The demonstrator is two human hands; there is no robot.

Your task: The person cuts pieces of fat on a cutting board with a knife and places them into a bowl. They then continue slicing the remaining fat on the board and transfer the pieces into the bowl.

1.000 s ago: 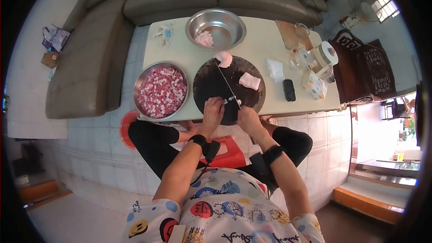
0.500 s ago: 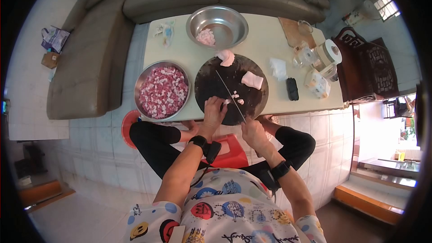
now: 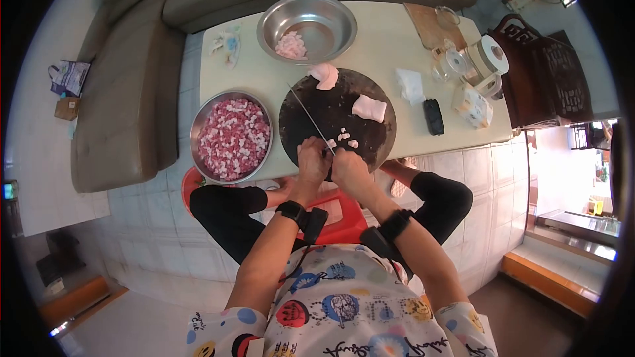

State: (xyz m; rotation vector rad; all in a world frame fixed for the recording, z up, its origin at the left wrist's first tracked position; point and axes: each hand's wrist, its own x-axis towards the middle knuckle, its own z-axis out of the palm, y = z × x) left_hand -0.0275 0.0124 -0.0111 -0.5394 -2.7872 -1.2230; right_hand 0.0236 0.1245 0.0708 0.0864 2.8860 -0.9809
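My right hand (image 3: 350,169) is closed round the handle of a knife (image 3: 307,114), whose thin blade slants up and left over the round dark chopping board (image 3: 304,132). My left hand (image 3: 313,158) is beside it at the board's near edge, fingers curled down against a pale piece of fat that they mostly hide. Small cut fat cubes (image 3: 343,135) are scattered just right of the blade. Farther back on the board are a white-pink slab of fat (image 3: 369,108) and a curled piece of fat (image 3: 324,75) at the rim.
A steel bowl of diced red and white meat (image 3: 235,139) stands left of the board. Behind it, a larger steel basin (image 3: 264,33) holds pale fat pieces (image 3: 290,45). To the right are a tissue pack (image 3: 472,106), a black case (image 3: 433,117) and a kettle (image 3: 486,56).
My right hand has moved left, close against my left hand. The knife has shifted left with it, its blade now near my left fingers. The head view has shifted slightly.
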